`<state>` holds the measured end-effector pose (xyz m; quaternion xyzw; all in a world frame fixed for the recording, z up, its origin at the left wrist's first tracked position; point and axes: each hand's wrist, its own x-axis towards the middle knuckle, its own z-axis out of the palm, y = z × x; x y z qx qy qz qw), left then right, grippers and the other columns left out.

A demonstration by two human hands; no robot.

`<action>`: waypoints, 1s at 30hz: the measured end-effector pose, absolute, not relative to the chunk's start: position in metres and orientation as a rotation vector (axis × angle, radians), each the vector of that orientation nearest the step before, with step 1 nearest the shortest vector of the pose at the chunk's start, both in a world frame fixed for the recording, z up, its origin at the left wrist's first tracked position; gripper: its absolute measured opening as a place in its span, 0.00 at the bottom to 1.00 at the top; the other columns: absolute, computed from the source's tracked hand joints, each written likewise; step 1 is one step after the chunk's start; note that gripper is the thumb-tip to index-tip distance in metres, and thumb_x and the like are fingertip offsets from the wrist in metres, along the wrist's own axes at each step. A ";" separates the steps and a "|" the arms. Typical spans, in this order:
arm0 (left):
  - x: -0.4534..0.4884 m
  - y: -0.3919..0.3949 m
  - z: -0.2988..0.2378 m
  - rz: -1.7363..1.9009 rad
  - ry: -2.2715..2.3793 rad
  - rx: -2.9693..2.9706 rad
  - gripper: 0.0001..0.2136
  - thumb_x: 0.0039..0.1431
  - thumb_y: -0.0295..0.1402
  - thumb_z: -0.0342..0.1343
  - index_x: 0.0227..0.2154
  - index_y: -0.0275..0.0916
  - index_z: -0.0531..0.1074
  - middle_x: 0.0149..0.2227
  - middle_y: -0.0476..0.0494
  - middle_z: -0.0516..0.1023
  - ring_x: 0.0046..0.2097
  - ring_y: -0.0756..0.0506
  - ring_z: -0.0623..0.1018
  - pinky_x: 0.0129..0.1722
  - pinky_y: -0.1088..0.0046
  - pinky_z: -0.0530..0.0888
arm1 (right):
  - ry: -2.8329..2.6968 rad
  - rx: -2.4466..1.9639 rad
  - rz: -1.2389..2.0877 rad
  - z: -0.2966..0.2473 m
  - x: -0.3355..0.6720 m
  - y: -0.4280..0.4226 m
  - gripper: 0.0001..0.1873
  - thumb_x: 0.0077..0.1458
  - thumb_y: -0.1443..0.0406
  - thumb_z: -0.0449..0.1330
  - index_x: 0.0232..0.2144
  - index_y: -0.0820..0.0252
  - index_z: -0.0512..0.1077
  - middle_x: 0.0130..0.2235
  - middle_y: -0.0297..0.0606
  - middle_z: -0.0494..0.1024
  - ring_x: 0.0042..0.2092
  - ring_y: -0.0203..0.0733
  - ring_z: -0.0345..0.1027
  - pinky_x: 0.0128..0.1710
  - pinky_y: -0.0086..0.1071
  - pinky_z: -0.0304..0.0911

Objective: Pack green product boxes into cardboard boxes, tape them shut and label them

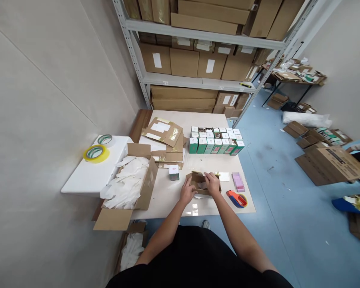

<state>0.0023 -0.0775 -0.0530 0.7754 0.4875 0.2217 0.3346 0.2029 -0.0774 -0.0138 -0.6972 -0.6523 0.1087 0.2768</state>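
The left hand (pixel 187 192) grips the left end of a small open cardboard box (pixel 201 192), its fingers bent along the side wall. The right hand (pixel 212 184) is positioned at the right end of the same box, fingers curled at the far rim; whether it pinches a flap cannot be determined. The box rests on the counter (pixel 165 202), near its front edge and directly before the person.

To the right of the box lie a red and blue tape dispenser (pixel 237 199), a pink item (pixel 238 182) with its surface blurred, and a white card (pixel 224 176). To the left, a large open carton (pixel 148 186) contains white paper strips (pixel 127 182). Between this carton and the small box, one green-and-white carton (pixel 174 173) stands alone.

Further left, a white surface (pixel 90 178) carries a yellow tape roll (pixel 96 153) and, just beyond it, a second tape roll (pixel 105 139).

Toward the far side of the counter, flattened cardboard (pixel 165 132) is stacked at left. At right, small green-and-white cartons (pixel 217 144) stand in close rows.

Behind the counter, a metal shelving rack (pixel 192 80) holds brown cardboard boxes (pixel 184 62). At far right, a table (pixel 306 82) bears assorted packaging.
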 end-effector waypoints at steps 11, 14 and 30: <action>-0.004 -0.081 -0.066 0.536 1.220 1.960 0.03 0.53 0.24 0.63 0.30 0.37 0.77 0.74 0.42 0.52 0.74 0.29 0.51 0.69 0.44 0.61 | -1.702 -2.145 0.585 -0.024 0.216 -0.086 0.34 0.60 0.61 0.57 0.68 0.54 0.62 0.70 0.43 0.59 0.71 0.55 0.49 0.68 0.46 0.53; -0.008 -0.089 -0.079 0.524 1.197 1.961 0.04 0.53 0.23 0.63 0.27 0.38 0.76 0.74 0.43 0.51 0.75 0.32 0.50 0.69 0.47 0.62 | -1.807 -2.199 0.706 -0.030 0.220 -0.068 0.39 0.59 0.64 0.57 0.71 0.53 0.55 0.73 0.41 0.54 0.74 0.56 0.42 0.69 0.50 0.49; 0.005 -0.114 -0.111 0.412 1.534 1.739 0.03 0.58 0.33 0.63 0.35 0.41 0.78 0.75 0.43 0.50 0.71 0.32 0.61 0.64 0.48 0.68 | -1.825 -2.249 0.628 -0.075 0.189 -0.073 0.26 0.65 0.68 0.47 0.62 0.60 0.69 0.69 0.48 0.62 0.71 0.51 0.49 0.68 0.43 0.49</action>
